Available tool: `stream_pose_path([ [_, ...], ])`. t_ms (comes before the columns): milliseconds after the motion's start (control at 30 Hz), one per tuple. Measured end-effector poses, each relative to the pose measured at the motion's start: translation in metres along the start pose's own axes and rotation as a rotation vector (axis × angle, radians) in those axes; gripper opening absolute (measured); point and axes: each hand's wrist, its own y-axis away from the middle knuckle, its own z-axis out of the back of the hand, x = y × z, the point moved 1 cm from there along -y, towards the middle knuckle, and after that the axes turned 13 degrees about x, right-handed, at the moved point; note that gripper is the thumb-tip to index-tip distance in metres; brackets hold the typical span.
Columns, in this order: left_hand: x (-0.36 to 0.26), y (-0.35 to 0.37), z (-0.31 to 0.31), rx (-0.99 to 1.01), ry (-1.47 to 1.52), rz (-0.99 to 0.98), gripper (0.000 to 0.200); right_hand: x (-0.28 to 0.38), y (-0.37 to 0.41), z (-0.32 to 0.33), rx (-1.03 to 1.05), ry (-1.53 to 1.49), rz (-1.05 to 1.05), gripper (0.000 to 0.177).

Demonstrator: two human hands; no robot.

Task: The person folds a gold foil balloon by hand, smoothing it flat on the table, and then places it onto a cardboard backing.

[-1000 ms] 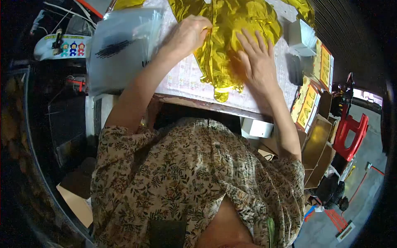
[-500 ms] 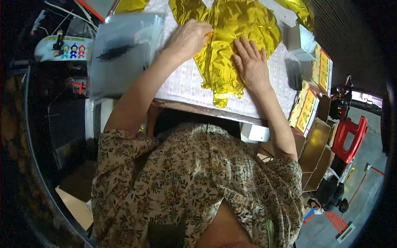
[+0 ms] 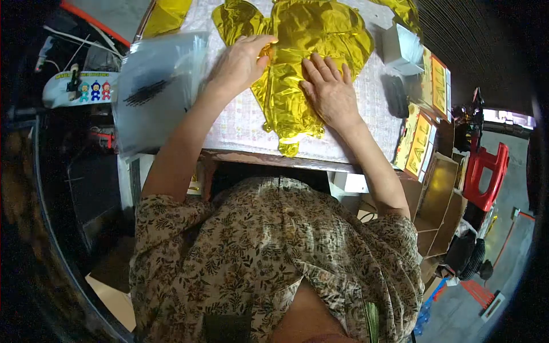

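Observation:
A shiny gold foil sheet (image 3: 286, 86), flat and creased with a fold line down it, lies on the patterned cloth of the table (image 3: 234, 123). Its narrow lower end reaches the near edge. My left hand (image 3: 237, 64) is at the foil's left side, thumb and fingers closed on the edge of the foil near the fold. On the foil's right half my right hand (image 3: 331, 94) rests palm down with its fingers spread.
Clear plastic bags (image 3: 163, 86) lie at the table's left. A stack of white cards (image 3: 403, 50), a dark object (image 3: 396, 96) and printed boxes (image 3: 420, 143) line the right side. More gold foil (image 3: 166, 16) lies at the back left. A red stool (image 3: 486, 177) stands right.
The whole view has shifted, so the table and foil sit slightly further left. Both hands keep nearly the same places on the foil, the left still closed on its edge.

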Motion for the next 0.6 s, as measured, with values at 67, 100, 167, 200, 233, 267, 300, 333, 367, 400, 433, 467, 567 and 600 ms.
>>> stream_pose_path([
  [67,-0.002,-0.001,0.002,0.034,0.002,-0.054,0.033,0.001,0.000,0.000,-0.008,0.003,0.008,0.052],
  [100,-0.001,-0.002,0.001,0.037,0.001,-0.055,0.033,0.000,-0.001,-0.001,-0.016,0.012,0.016,0.052],
  [167,0.002,-0.004,-0.002,0.059,0.000,-0.055,0.030,0.000,0.000,-0.001,-0.020,0.002,0.017,0.052],
  [200,0.003,-0.003,-0.005,0.059,-0.002,-0.052,0.030,0.001,-0.001,-0.001,-0.023,-0.006,0.020,0.052],
  [233,0.001,-0.003,-0.006,0.021,-0.035,-0.048,0.025,0.001,0.000,0.000,-0.025,-0.008,0.024,0.052],
  [267,-0.002,-0.003,-0.007,-0.018,-0.069,-0.043,0.021,0.000,0.000,0.000,-0.026,-0.017,0.020,0.052],
  [300,-0.004,-0.002,-0.007,-0.020,-0.076,-0.037,0.021,0.001,0.000,0.000,-0.026,-0.028,0.018,0.052],
  [333,-0.007,-0.002,-0.007,-0.006,-0.093,-0.026,0.025,0.001,-0.001,0.000,-0.030,-0.032,0.026,0.052],
  [367,-0.009,-0.002,-0.007,0.008,-0.109,-0.016,0.029,0.001,-0.001,0.000,-0.029,-0.037,0.028,0.052],
  [400,-0.009,-0.001,-0.006,0.006,-0.115,-0.012,0.029,0.001,-0.001,0.000,-0.028,-0.040,0.028,0.052],
  [433,-0.010,-0.001,-0.005,0.014,-0.152,-0.022,0.029,0.000,-0.001,-0.002,-0.042,-0.040,0.032,0.052],
  [467,-0.012,-0.001,-0.005,0.021,-0.188,-0.034,0.029,0.000,-0.002,-0.002,-0.044,-0.039,0.036,0.052],
  [567,-0.013,-0.002,-0.006,0.066,-0.195,-0.002,0.032,0.000,-0.001,-0.002,-0.040,-0.047,0.030,0.052],
  [600,-0.012,-0.001,-0.006,0.076,-0.210,-0.005,0.033,0.000,-0.002,-0.003,-0.041,-0.048,0.034,0.052],
])
